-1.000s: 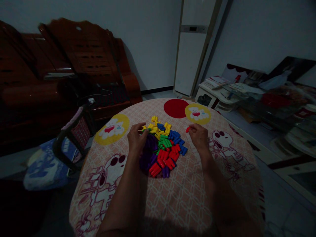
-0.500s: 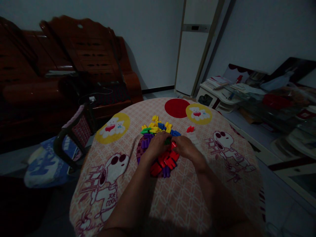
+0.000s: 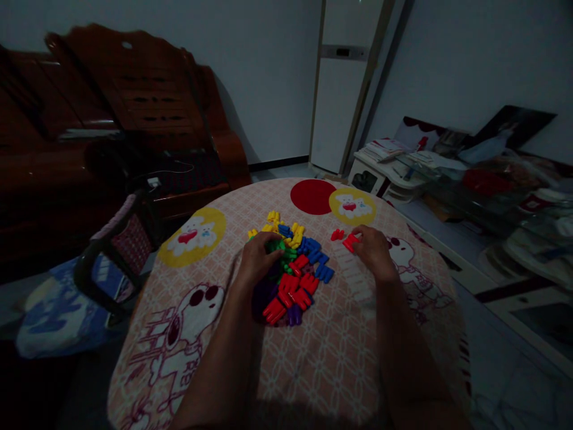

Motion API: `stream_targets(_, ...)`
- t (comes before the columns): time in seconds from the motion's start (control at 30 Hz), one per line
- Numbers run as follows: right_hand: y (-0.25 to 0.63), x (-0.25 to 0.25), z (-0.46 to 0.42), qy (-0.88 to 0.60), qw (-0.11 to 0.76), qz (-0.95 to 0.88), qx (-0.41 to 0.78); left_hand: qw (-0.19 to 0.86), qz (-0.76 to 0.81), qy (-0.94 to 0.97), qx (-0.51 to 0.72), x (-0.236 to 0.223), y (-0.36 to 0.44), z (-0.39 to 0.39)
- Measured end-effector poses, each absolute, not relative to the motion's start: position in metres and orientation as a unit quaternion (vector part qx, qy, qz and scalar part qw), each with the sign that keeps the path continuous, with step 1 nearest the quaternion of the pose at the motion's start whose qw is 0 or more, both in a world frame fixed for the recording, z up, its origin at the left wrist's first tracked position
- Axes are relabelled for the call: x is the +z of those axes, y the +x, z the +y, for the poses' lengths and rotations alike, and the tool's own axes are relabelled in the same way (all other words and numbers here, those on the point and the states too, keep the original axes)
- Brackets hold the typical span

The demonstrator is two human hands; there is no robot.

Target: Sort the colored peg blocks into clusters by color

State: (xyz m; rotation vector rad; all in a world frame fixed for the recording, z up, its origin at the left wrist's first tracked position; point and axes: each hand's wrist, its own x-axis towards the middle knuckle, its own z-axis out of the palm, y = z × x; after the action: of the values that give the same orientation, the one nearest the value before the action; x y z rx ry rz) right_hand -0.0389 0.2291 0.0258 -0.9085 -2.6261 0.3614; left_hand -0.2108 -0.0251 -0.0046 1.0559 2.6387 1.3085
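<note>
Facing glossy reddish-brown wooden seating (image 3: 156,101) and a pale wall (image 3: 268,71), working over a round worktop (image 3: 322,355) spread with a pink-and-white patterned cloth (image 3: 333,319). Pinching a bright red plastic block (image 3: 350,242) in the right hand (image 3: 372,248), just beside a small red plastic piece (image 3: 337,235) lying on the cloth. Curving the left hand (image 3: 258,257) over a heap of multicoloured plastic blocks (image 3: 299,263); cannot tell whether gripping any.
</note>
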Motion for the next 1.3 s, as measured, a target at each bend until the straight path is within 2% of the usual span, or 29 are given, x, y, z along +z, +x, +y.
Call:
stream_targets(0.17, -0.045, 0.009, 0.231, -0.29, 0.179, -0.933, 0.116, 0.002, 0.838, 0.34, 0.427, -0.01, -0.213, -0.025)
stream_targets(0.4, -0.058, -0.009, 0.231, -0.198, 0.225, -0.937, 0.178, -0.016, 0.834, 0.353, 0.424, -0.01, -0.213, -0.025)
stream_targets(0.7, -0.058, -0.019, 0.235, -0.252, 0.189, -0.93, 0.189, -0.017, 0.837, 0.343, 0.426, -0.012, -0.214, -0.025)
stream_targets(0.97, -0.059, -0.025, 0.239, -0.263, 0.249, -0.899, 0.246, -0.025, 0.839, 0.344, 0.421, -0.013, -0.214, -0.024)
stream_targets(1.13, -0.062, -0.03, 0.243, -0.294, 0.275, -0.86, 0.313, -0.023, 0.841, 0.345, 0.416, -0.009, -0.214, -0.025)
stream_targets(1.3, -0.07, -0.043, 0.25, -0.257, 0.253, -0.837, 0.41, -0.025, 0.843, 0.34, 0.416, -0.009, -0.211, -0.023)
